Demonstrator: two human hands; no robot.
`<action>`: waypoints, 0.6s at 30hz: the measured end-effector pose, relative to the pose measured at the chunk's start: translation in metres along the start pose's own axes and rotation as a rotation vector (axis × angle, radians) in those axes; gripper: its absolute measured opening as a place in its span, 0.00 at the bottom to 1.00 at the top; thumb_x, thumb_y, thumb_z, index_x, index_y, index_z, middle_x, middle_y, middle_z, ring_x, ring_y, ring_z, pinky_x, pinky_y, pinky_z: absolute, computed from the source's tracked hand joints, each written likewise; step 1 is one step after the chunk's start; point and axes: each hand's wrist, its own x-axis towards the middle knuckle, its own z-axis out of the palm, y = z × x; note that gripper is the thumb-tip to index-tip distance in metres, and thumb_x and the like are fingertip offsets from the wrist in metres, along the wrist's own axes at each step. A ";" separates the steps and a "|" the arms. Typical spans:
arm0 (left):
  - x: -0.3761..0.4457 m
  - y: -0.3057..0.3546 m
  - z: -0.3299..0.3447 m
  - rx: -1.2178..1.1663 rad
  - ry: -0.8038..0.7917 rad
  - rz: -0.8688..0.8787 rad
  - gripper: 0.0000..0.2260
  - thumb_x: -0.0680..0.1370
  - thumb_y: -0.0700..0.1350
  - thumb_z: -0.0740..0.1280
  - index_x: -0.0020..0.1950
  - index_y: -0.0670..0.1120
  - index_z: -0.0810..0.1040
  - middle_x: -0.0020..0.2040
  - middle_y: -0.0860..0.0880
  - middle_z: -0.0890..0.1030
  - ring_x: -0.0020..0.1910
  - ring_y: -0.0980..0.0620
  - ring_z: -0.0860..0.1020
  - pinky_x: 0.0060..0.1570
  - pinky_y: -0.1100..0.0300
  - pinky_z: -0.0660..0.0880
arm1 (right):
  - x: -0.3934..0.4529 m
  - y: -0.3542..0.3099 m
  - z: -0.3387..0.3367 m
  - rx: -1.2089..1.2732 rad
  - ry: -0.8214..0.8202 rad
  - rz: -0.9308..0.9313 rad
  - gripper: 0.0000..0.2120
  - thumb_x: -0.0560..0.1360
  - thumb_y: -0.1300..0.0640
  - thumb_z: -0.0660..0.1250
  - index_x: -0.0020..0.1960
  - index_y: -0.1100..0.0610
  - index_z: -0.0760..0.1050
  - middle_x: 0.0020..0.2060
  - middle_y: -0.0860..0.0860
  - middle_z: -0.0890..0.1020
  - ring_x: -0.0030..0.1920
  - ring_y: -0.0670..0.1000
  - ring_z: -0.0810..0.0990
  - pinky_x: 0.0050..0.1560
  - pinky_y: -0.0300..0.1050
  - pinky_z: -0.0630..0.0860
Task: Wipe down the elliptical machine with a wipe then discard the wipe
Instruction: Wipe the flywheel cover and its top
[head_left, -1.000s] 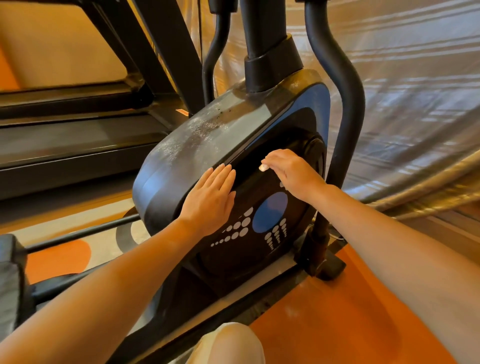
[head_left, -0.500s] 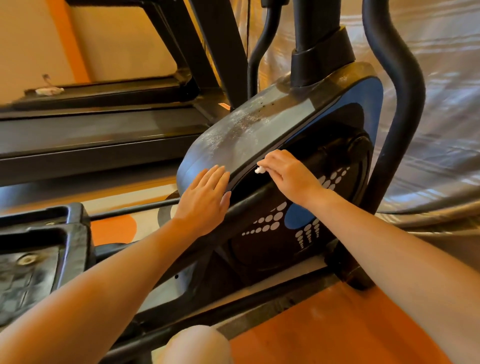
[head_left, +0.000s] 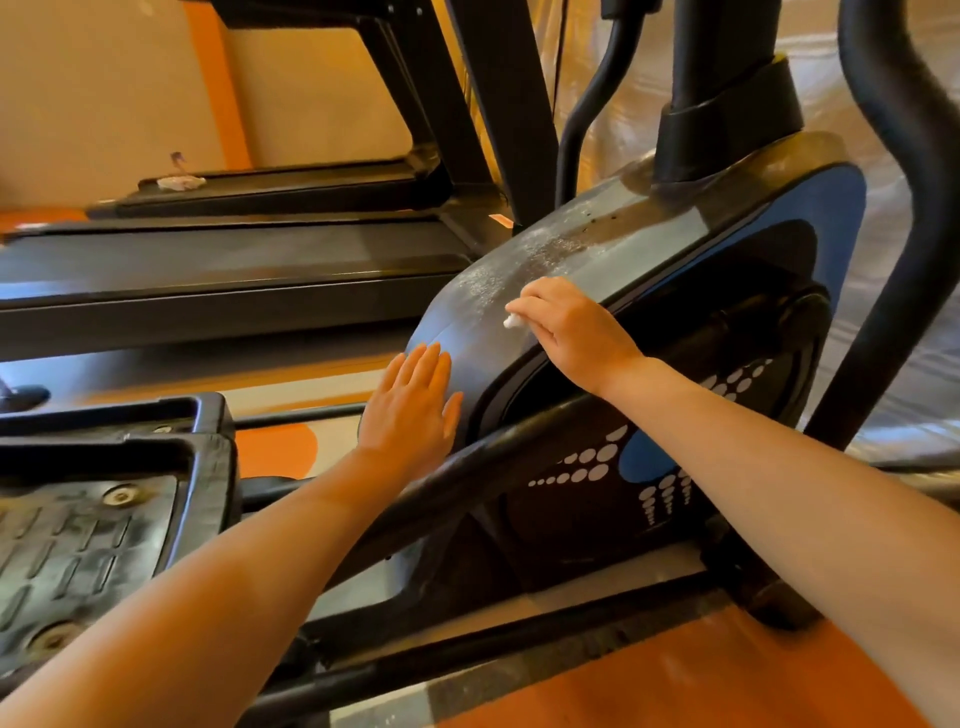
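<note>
Nearest the camera, the black ribbed rubber foot pedal (head_left: 78, 545) of the elliptical is sitting low to the left of the elliptical's rounded black-and-blue plastic flywheel housing (head_left: 691, 332). A black metal crank bar (head_left: 519, 441) is running diagonally across the housing's lower side panel, over its white dot pattern.

The left hand (head_left: 413, 410) is lying flat on the housing's near left edge, its fingers straight and together, gripping nothing. A little farther up the housing, the right hand (head_left: 566, 325) is resting on the dusty grey top surface, its curled fingers pinching a small white crumpled wipe (head_left: 511, 322) against that surface; only a bit of the wipe is showing past the fingertips.

Beyond the hands, a thick black upright post (head_left: 727, 93) is rising from the housing's top, and a curved black handle arm (head_left: 914, 218) is sweeping down the housing's right side. Behind the housing to the left, a black treadmill deck (head_left: 218, 265) is standing before a cream wall.
</note>
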 end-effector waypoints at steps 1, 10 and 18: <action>-0.001 -0.002 0.001 0.011 -0.015 -0.010 0.26 0.85 0.55 0.51 0.80 0.43 0.56 0.80 0.45 0.58 0.79 0.46 0.54 0.77 0.52 0.46 | 0.000 -0.002 0.004 -0.020 0.006 -0.014 0.09 0.74 0.70 0.66 0.52 0.66 0.80 0.46 0.59 0.79 0.47 0.61 0.78 0.39 0.56 0.80; 0.013 -0.018 0.011 -0.011 -0.014 0.019 0.24 0.85 0.52 0.51 0.78 0.42 0.59 0.79 0.43 0.60 0.79 0.45 0.56 0.77 0.51 0.50 | -0.021 -0.014 0.030 -0.002 -0.112 0.046 0.16 0.78 0.51 0.59 0.56 0.59 0.79 0.55 0.55 0.77 0.57 0.54 0.74 0.43 0.52 0.80; 0.037 -0.040 0.039 -0.196 -0.072 0.050 0.29 0.84 0.56 0.51 0.81 0.44 0.50 0.81 0.45 0.51 0.80 0.47 0.48 0.78 0.53 0.44 | -0.018 -0.017 0.045 -0.121 -0.112 0.122 0.13 0.80 0.57 0.62 0.57 0.60 0.81 0.62 0.56 0.80 0.66 0.56 0.76 0.67 0.52 0.71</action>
